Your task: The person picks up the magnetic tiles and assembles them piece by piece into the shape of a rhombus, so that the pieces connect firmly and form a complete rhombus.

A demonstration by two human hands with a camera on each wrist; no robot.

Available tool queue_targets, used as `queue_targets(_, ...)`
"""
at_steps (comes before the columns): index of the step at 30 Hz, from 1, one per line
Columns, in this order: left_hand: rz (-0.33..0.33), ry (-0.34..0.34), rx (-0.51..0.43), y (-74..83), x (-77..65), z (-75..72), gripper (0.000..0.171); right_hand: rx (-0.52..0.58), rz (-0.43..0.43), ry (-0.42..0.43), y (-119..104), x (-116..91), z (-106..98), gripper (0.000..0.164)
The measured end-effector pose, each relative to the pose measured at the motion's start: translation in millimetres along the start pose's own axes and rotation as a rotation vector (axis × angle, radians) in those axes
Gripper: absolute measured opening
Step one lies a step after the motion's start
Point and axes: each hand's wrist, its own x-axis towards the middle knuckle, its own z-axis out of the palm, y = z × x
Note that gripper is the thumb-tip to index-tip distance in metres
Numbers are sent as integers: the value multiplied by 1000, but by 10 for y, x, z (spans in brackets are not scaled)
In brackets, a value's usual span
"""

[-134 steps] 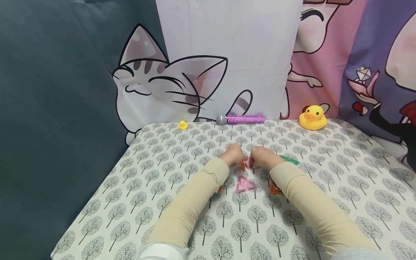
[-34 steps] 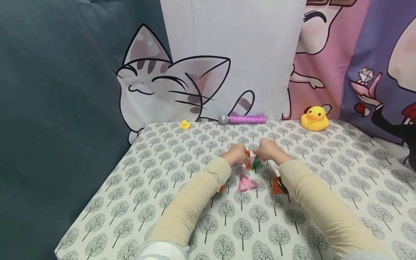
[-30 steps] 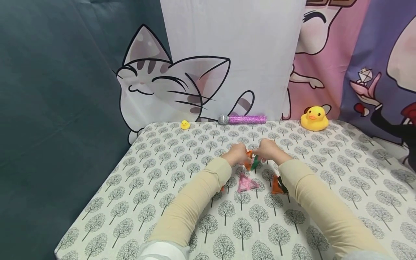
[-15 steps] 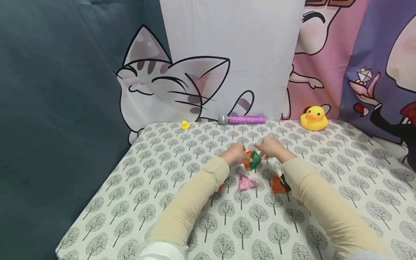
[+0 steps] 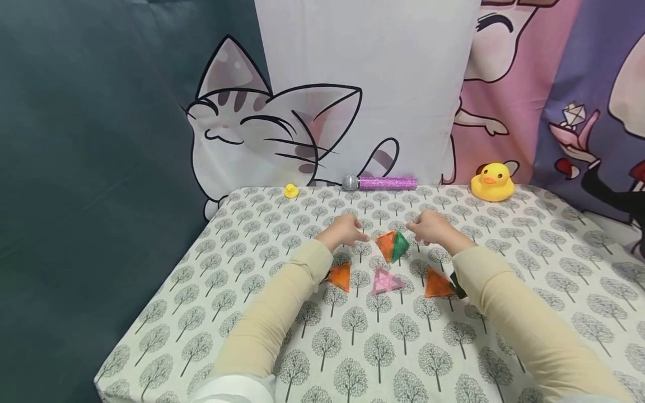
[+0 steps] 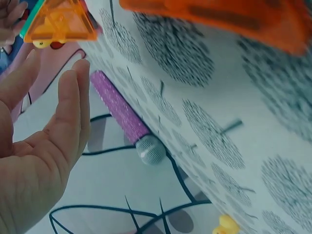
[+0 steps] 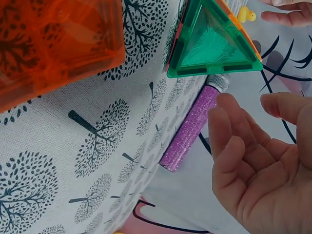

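Note:
A small pyramid (image 5: 392, 246) of translucent magnetic triangle tiles stands mid-table, with an orange face (image 6: 61, 22) and a green face (image 7: 212, 44) meeting along one edge. My left hand (image 5: 345, 229) hovers left of it, fingers extended and holding nothing. On the other side is my right hand (image 5: 431, 228), also holding nothing, its fingers loosely bent and apart from the green tile. Nearer to me lie a pink triangle tile (image 5: 387, 281), an orange tile (image 5: 340, 277) by the left sleeve, and another orange tile (image 5: 437, 284) beside the right sleeve.
Along the far edge sit a small yellow rubber duck (image 5: 291, 191), a glittery purple toy microphone (image 5: 387, 183) and a larger yellow duck (image 5: 492, 182). A tree-print cloth (image 5: 242, 313) covers the table. Dark pieces (image 5: 458, 284) show partly behind the right sleeve.
Green and orange tiles, earlier apart, now stand joined as a pyramid. My left hand has let go and drawn back left; my right hand has shifted slightly right, away from it.

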Motion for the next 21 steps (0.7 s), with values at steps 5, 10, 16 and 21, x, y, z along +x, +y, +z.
queue_targets(5, -19, 16, -17, -88, -65, -97, 47, -26, -17, 31, -20, -20, 0, 34)
queue_targets(10, -38, -10, 9, -196, -149, -156, 45, -77, -59, 86, -67, -54, 40, 30)
queue_targets(16, -88, -99, 108, -300, -337, -193, 48, -119, -130, 86, -170, -167, 135, 25)
queue_targets(21, -84, -139, 231, -333, -490, -165, 38, -125, -179, -9, -295, -273, 273, 17)
